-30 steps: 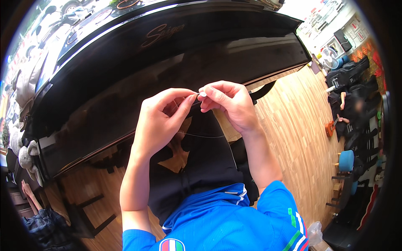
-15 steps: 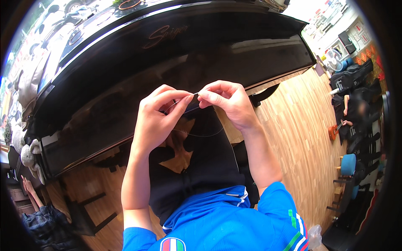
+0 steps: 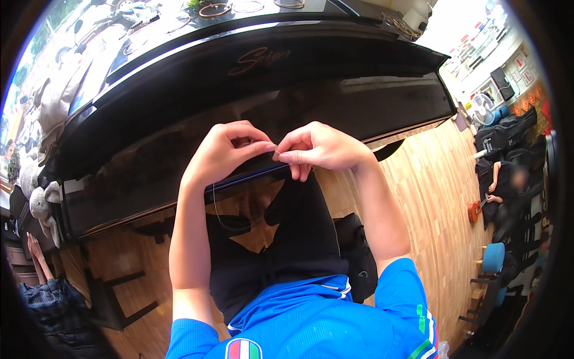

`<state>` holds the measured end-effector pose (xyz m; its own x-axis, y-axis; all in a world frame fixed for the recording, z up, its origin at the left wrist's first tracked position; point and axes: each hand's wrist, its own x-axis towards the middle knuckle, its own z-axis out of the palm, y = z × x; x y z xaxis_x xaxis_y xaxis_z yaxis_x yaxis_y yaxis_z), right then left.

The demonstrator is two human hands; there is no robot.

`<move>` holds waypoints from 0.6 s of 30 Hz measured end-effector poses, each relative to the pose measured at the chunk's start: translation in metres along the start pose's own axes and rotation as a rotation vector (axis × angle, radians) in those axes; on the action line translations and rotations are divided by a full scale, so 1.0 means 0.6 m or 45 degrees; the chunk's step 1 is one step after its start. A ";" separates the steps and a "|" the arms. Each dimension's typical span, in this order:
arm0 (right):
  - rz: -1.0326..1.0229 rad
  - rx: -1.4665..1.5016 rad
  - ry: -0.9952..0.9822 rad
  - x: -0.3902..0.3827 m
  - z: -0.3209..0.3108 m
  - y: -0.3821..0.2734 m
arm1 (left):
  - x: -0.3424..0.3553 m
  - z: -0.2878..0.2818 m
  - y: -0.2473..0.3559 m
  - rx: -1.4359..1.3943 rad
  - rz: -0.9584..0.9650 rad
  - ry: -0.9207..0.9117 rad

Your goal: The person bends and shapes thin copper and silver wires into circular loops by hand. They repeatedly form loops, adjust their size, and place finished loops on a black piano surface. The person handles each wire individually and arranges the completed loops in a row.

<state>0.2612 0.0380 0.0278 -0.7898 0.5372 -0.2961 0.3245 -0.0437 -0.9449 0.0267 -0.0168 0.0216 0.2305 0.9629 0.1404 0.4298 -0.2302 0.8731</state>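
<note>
In front of a glossy black piano [image 3: 179, 155], my two hands meet at fingertip height. Thumb and fingers of my left hand [image 3: 224, 149] are pinched together on a thin, pale, wire-like strand. My right hand [image 3: 326, 146] pinches close beside it, thumb against forefinger, with its other fingers curled beneath. The fingertips nearly touch, so the bit of strand between them is hard to make out. A loose loop of the strand [image 3: 216, 209] hangs below my left hand, over a dark shiny surface with brown reflections above my lap.
Several thin rings [image 3: 215, 10] lie on the piano top. Grey plush toys [image 3: 40, 203] sit at its left end. Wooden floor [image 3: 418, 197] runs to the right, toward a blue stool [image 3: 494, 257] and a seated person [image 3: 508, 182] with a small orange-brown stringed instrument [image 3: 474, 212]. Another person's hands [image 3: 36, 248] show at left.
My hands have come closer together and slightly lower, the right fingers turning downward. The strand's loop now hangs further left and lower. The view has shifted a little.
</note>
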 end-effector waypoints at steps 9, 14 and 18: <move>-0.952 1.091 -0.004 0.020 -0.027 0.047 | 0.003 0.011 -0.028 -0.345 0.032 0.220; -1.052 0.844 0.668 0.031 0.027 -0.001 | 0.002 0.018 -0.023 -0.466 -0.039 0.349; -0.913 -0.072 0.871 0.040 0.047 -0.017 | -0.004 0.025 -0.034 -0.336 0.026 0.330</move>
<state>0.2240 0.0277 0.0262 -0.3440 0.7921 0.5043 -0.0742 0.5124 -0.8555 0.0303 -0.0163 -0.0034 -0.0068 0.9699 0.2435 0.1796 -0.2384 0.9544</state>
